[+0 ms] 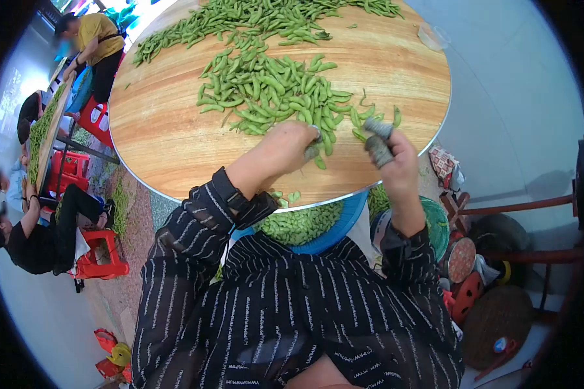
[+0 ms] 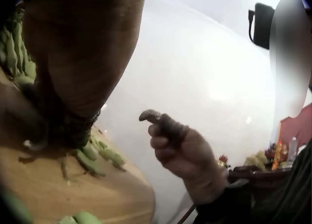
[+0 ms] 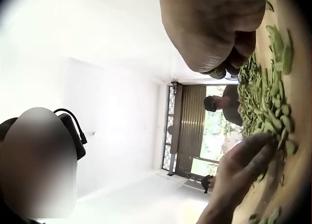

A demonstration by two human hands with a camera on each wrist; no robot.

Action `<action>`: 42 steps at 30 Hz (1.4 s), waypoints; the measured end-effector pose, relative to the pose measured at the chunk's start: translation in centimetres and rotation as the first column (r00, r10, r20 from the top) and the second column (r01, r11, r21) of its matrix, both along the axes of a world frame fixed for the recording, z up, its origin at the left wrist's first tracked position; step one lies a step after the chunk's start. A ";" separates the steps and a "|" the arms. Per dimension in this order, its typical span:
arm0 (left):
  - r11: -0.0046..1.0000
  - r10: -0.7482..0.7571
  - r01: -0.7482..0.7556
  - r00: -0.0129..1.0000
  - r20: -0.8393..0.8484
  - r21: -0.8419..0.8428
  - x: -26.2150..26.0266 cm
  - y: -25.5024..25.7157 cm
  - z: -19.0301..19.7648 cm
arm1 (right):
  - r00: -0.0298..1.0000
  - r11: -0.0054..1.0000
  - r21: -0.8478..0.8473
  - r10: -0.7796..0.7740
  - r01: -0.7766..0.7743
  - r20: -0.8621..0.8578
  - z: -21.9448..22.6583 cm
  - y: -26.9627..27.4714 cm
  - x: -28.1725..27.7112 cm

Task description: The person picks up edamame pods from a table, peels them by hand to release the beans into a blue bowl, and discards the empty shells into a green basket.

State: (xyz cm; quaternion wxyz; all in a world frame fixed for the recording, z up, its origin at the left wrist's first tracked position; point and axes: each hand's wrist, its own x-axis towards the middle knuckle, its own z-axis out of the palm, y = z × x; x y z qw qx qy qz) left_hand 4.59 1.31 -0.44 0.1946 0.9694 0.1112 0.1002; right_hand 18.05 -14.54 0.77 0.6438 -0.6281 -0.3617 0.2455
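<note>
A loose heap of green soybean pods (image 1: 272,84) lies on the round wood-grain table (image 1: 169,139). My left hand (image 1: 284,148) reaches to its near edge, thumb and forefinger right at a few pods. In the right wrist view that left hand (image 3: 239,168) has its thumb and forefinger drawn close together at the pods; I cannot tell whether they pinch one. My right hand (image 1: 401,165) hangs over the table's right part, beside a few stray pods (image 1: 358,118). Grey wraps cover its thumb and forefinger, which stand apart; no pod shows between them in the left wrist view.
Below the table edge a blue basin (image 1: 353,217) holds shelled beans, and several beans (image 1: 293,196) lie at the rim. More pods (image 1: 240,19) cover the far side, near a clear plastic cup (image 1: 433,37). People sit and stand left around another table (image 1: 52,123), by red stools (image 1: 100,256).
</note>
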 end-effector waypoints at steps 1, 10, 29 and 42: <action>1.000 -0.008 0.008 1.000 0.001 0.004 0.3 0.0 0.2 | 1.000 1.000 0.004 -0.008 0.008 0.001 -0.2 -0.3 -0.6; 0.402 0.377 0.032 0.905 0.197 -0.915 -2.2 -1.0 2.1 | 0.830 0.940 0.046 0.321 -0.338 -0.457 -1.0 0.6 -4.7; 0.627 0.159 -0.026 0.983 0.095 -0.779 -7.1 -3.8 2.3 | 0.519 0.955 -0.130 0.256 -0.266 0.815 0.4 1.7 -5.1; 0.807 0.227 -0.087 0.959 0.171 -0.584 -7.9 -4.8 0.4 | 0.698 0.850 0.060 0.467 -0.523 -0.543 0.2 1.0 -5.8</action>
